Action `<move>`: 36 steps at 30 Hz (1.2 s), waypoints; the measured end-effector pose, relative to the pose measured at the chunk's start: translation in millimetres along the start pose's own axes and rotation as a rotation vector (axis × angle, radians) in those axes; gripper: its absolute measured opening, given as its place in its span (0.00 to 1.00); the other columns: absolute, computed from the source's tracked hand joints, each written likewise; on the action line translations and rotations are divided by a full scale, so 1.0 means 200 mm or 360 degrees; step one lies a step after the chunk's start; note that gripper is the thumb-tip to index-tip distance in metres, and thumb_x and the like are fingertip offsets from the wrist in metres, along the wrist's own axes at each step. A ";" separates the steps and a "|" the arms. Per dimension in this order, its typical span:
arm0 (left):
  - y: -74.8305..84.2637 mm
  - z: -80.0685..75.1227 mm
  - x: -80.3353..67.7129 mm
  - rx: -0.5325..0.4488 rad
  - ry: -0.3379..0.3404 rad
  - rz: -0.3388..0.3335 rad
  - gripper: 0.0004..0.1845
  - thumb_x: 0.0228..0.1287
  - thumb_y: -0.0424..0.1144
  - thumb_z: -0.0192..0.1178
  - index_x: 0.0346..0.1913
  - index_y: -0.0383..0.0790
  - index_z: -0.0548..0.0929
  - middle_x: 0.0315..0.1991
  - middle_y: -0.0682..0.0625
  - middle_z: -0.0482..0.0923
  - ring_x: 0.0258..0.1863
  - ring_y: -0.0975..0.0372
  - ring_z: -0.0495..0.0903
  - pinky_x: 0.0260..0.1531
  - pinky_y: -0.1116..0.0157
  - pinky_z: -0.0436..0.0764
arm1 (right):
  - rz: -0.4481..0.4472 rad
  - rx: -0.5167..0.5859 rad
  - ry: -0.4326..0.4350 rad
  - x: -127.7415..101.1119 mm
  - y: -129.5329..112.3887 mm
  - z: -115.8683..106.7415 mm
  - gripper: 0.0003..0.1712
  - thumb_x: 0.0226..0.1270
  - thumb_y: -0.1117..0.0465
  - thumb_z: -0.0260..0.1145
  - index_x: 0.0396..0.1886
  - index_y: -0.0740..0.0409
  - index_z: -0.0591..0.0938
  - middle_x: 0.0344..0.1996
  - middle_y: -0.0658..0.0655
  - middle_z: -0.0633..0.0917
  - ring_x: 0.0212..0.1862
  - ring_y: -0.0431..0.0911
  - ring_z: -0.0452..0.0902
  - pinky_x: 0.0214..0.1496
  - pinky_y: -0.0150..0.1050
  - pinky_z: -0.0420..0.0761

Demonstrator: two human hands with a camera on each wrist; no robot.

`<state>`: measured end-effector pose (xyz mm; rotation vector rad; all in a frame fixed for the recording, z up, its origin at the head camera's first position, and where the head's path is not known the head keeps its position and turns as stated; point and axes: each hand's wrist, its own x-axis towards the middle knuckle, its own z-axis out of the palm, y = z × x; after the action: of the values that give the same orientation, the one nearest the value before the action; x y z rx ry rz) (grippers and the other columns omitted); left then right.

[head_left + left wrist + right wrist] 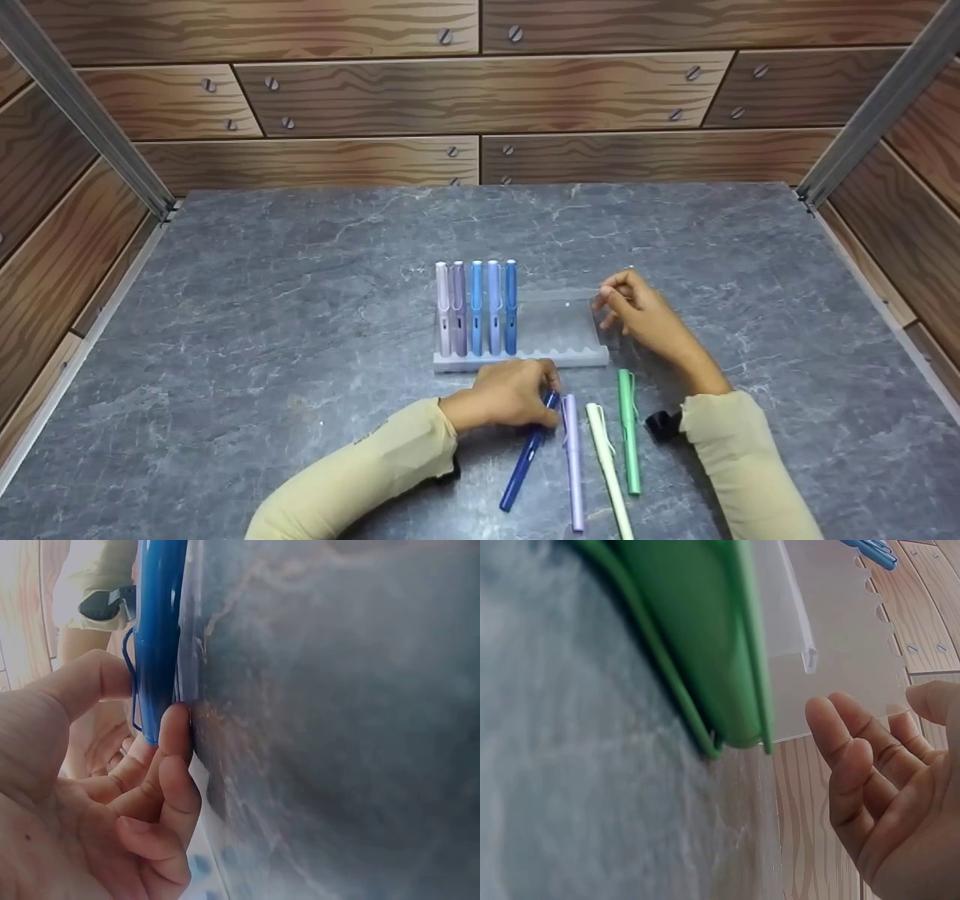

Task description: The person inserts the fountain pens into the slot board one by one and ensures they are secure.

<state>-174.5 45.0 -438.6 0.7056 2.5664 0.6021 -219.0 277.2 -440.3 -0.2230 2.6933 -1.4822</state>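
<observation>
The left hand pinches a dark blue pen near its clip end, thumb on one side and fingers on the other. In the left wrist view the same pen slants between thumb and forefinger, close over the table. At the upper right corner of a clear pen stand, the right hand holds the panel's edge with thumb and forefinger, other fingers loosely bent. Several pens stand upright in the stand's left slots, among them a blue pen and a mauve pen.
A lilac pen, a pale green pen and a green pen lie on the grey marbled table between the arms. Wood-patterned walls enclose the back and sides. Notches on the stand's right half hold no pens.
</observation>
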 end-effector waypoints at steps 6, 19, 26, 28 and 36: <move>-0.01 -0.02 -0.01 -0.0160 0.0003 -0.0020 0.17 0.45 0.47 0.74 0.39 0.55 0.80 0.18 0.60 0.73 0.18 0.67 0.71 0.21 0.67 0.68 | -0.0001 -0.0007 0.0007 0.00 0.00 0.00 0.17 0.78 0.51 0.48 0.51 0.62 0.69 0.42 0.63 0.84 0.32 0.43 0.83 0.29 0.37 0.76; -0.02 -0.14 -0.05 -0.0619 0.0147 0.0140 0.15 0.48 0.38 0.70 0.40 0.53 0.81 0.21 0.60 0.78 0.18 0.69 0.73 0.20 0.72 0.70 | -0.0042 0.0002 0.0015 0.00 0.01 0.01 0.17 0.78 0.53 0.49 0.49 0.64 0.69 0.41 0.64 0.84 0.30 0.42 0.82 0.28 0.36 0.76; 0.01 -0.20 -0.07 -0.0590 0.0262 0.0213 0.15 0.51 0.40 0.70 0.44 0.52 0.81 0.25 0.59 0.80 0.20 0.69 0.73 0.21 0.71 0.69 | -0.0026 0.0014 0.0010 0.00 0.01 0.00 0.17 0.78 0.53 0.48 0.50 0.64 0.68 0.41 0.64 0.83 0.31 0.42 0.82 0.29 0.36 0.77; 0.01 -0.22 -0.07 -0.0575 0.0294 0.0224 0.15 0.52 0.41 0.69 0.45 0.52 0.81 0.26 0.58 0.81 0.20 0.69 0.72 0.20 0.71 0.68 | -0.0028 0.0018 0.0004 0.00 0.02 0.00 0.18 0.78 0.52 0.48 0.51 0.64 0.68 0.41 0.63 0.83 0.31 0.43 0.82 0.29 0.37 0.77; 0.02 -0.27 -0.10 -0.0616 0.0463 0.0275 0.15 0.55 0.41 0.69 0.46 0.53 0.81 0.29 0.58 0.81 0.19 0.69 0.67 0.18 0.71 0.63 | -0.0035 0.0017 0.0010 0.00 0.01 0.00 0.18 0.78 0.52 0.48 0.51 0.64 0.68 0.41 0.64 0.83 0.31 0.44 0.83 0.28 0.37 0.77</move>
<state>-183.2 21.6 -387.6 0.7505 2.5391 1.3012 -220.1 278.0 -442.8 -0.2485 2.6960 -1.5051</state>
